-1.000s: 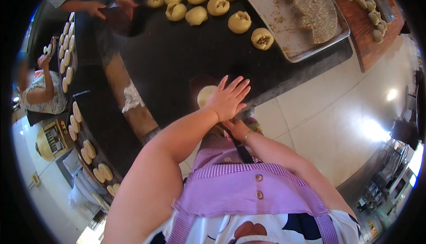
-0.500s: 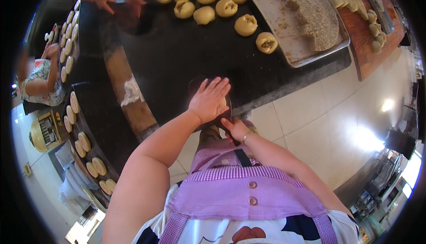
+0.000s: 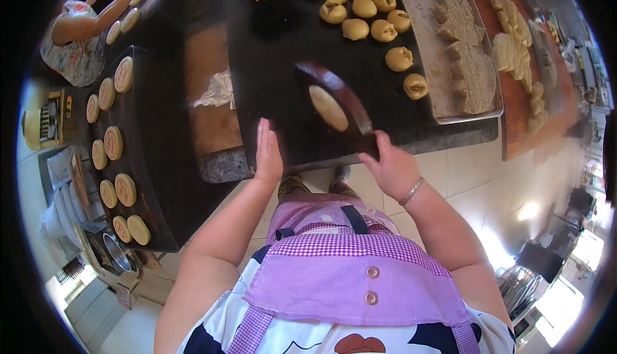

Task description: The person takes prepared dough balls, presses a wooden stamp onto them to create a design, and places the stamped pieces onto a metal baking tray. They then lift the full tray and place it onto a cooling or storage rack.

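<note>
In my right hand [image 3: 393, 169] is the handle of a dark wooden mooncake mould [image 3: 352, 97], tilted above the black worktop [image 3: 276, 90]. A flattened piece of pale dough [image 3: 328, 108] fills its hollow. My left hand [image 3: 268, 153] stands upright at the near edge of the worktop, its fingers stretched out and touching nothing. Beyond the mould, several yellow dough balls [image 3: 364, 7] with dark filling showing at the top lie in a cluster. Two more lie closer, beside the tray.
A metal tray [image 3: 434, 111] with crumbly filling is at the right, then a wooden board [image 3: 536, 136] with dough pieces. Stamped round cakes [image 3: 126, 190] lie on a dark tray at left. A white cloth [image 3: 218, 90] rests on brown board. Two people work across and to the left.
My left hand has come off the mould and moved left. My right hand has swung the mould outward to the right, baring the dough. The view has shifted.
</note>
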A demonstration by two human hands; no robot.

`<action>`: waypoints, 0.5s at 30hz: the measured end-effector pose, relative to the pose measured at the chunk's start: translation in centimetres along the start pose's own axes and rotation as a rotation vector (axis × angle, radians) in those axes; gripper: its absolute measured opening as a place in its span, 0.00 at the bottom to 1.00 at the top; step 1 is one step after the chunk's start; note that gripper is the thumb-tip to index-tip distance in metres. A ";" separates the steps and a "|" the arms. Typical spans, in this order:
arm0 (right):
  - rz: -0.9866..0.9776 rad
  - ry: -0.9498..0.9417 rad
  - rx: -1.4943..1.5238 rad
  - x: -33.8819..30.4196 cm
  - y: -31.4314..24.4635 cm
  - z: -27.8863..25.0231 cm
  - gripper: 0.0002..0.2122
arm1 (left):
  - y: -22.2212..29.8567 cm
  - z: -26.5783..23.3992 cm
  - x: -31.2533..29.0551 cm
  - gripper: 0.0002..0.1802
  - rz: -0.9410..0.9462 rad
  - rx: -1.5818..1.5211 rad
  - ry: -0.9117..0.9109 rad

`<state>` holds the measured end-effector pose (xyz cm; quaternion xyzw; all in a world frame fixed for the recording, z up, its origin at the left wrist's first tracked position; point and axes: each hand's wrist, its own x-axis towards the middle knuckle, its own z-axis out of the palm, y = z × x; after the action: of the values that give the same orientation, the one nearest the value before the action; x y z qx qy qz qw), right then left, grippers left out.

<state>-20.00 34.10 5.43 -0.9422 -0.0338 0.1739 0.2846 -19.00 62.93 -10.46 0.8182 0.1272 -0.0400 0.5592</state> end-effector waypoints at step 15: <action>0.061 -0.160 -0.549 3.2 -0.1 -1.7 0.14 | 4.4 7.8 -0.9 0.52 -1.061 -1.479 -0.300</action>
<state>-16.42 33.80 5.79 -0.9678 -0.0735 0.2406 0.0096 -18.15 54.05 -9.19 0.0732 0.4051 -0.3054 0.8586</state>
